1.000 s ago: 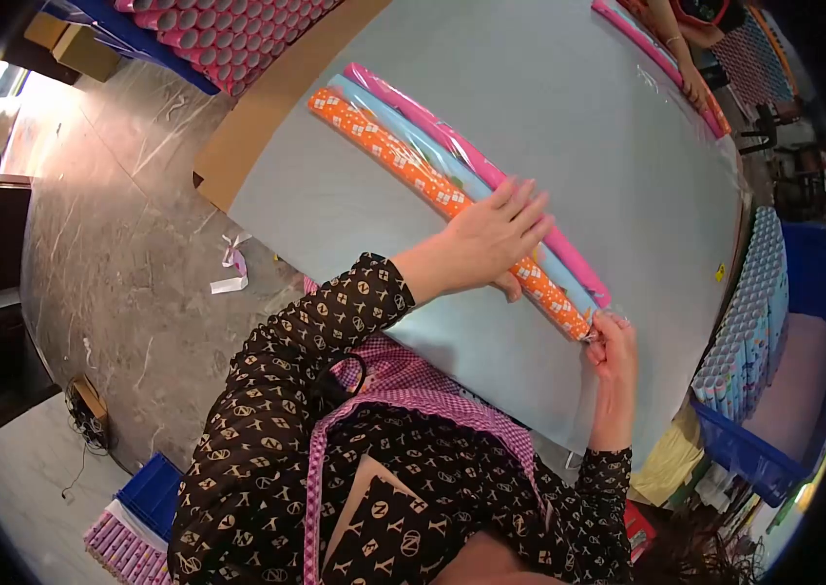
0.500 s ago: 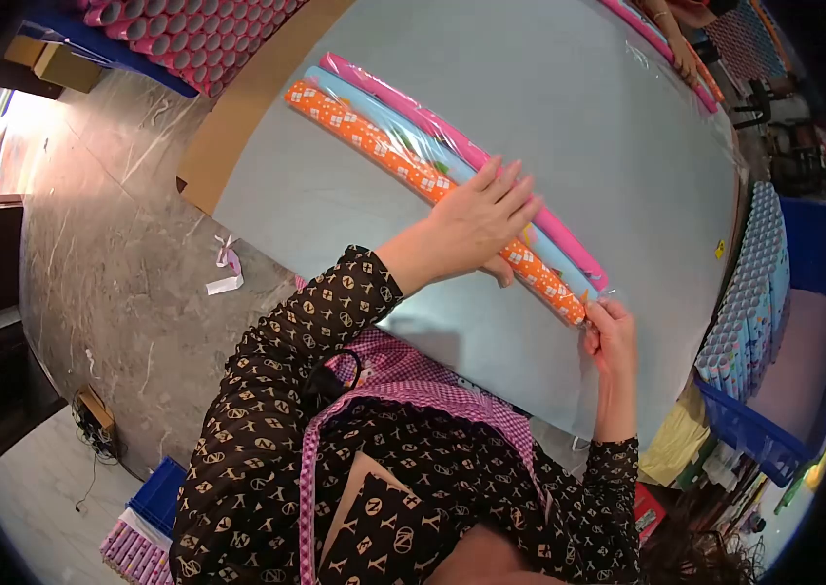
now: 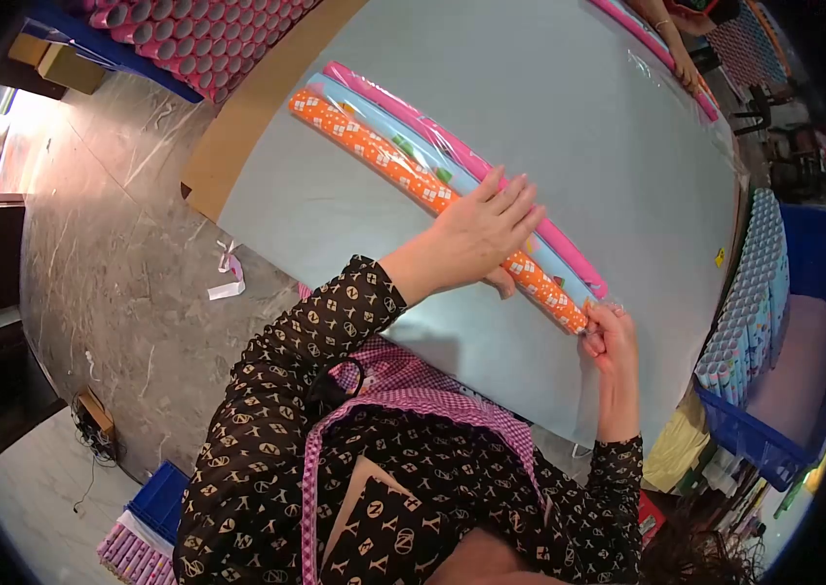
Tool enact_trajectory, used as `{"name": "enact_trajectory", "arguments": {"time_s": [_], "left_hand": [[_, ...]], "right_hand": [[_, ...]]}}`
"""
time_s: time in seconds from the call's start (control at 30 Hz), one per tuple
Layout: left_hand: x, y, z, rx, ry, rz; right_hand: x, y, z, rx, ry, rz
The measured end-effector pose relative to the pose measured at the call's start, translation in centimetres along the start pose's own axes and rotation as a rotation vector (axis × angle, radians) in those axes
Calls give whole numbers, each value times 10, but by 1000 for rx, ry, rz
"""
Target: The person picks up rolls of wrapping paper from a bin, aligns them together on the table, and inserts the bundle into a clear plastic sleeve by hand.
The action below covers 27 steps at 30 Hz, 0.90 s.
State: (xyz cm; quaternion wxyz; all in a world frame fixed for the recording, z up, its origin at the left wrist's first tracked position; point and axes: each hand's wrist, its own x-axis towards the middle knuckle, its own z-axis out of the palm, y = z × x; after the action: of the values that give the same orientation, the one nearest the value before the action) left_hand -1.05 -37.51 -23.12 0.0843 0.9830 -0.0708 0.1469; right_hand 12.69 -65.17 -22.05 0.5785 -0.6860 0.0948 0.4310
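Three long rolls lie side by side in clear plastic film: an orange one with white marks (image 3: 374, 148), a light blue one (image 3: 388, 127) and a pink one (image 3: 403, 109). Across their middle lies my left hand (image 3: 484, 234), fingers spread over the blue and pink rolls, its thumb beside the orange roll. My right hand (image 3: 611, 334) is at their lower right end, with fingers pinched on the film's end beside the orange roll.
The rolls rest on a grey table (image 3: 315, 224). A co-worker's hand (image 3: 686, 73) touches other wrapped rolls (image 3: 642, 34) at the upper right. Pink tubes (image 3: 179, 44) fill a blue crate at the upper left. Blue tubes (image 3: 749, 312) stand in a blue basket (image 3: 759, 448) at the right.
The whole view has shifted slightly. Both hands keep nearly the same places on the rolls and film.
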Motion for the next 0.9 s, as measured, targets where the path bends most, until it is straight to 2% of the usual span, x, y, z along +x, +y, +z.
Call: {"name": "enact_trajectory", "arguments": {"time_s": [0.1, 0.33, 0.4, 0.6, 0.67, 0.7, 0.73, 0.83, 0.9], "left_hand": [[0, 0, 1, -9, 35, -1], [1, 0, 0, 6, 22, 3], [1, 0, 1, -4, 37, -5], [2, -1, 2, 22, 98, 17], [0, -5, 5, -75, 96, 1], [0, -5, 11, -159, 98, 5], [-1, -1, 11, -111, 85, -6], [-2, -5, 14, -11, 92, -5], [-1, -8, 15, -27, 98, 14]], "right_hand": [[3, -1, -7, 41, -80, 32], [-4, -1, 5, 53, -47, 26], [-11, 0, 10, -90, 90, -23], [-33, 9, 6, -449, 83, -177], [-35, 12, 8, -540, 93, -218], [-37, 14, 14, -531, 126, -251], [-37, 15, 21, -522, 163, -285], [-39, 15, 25, -487, 249, -182], [-37, 13, 29, -456, 215, -147]]}}
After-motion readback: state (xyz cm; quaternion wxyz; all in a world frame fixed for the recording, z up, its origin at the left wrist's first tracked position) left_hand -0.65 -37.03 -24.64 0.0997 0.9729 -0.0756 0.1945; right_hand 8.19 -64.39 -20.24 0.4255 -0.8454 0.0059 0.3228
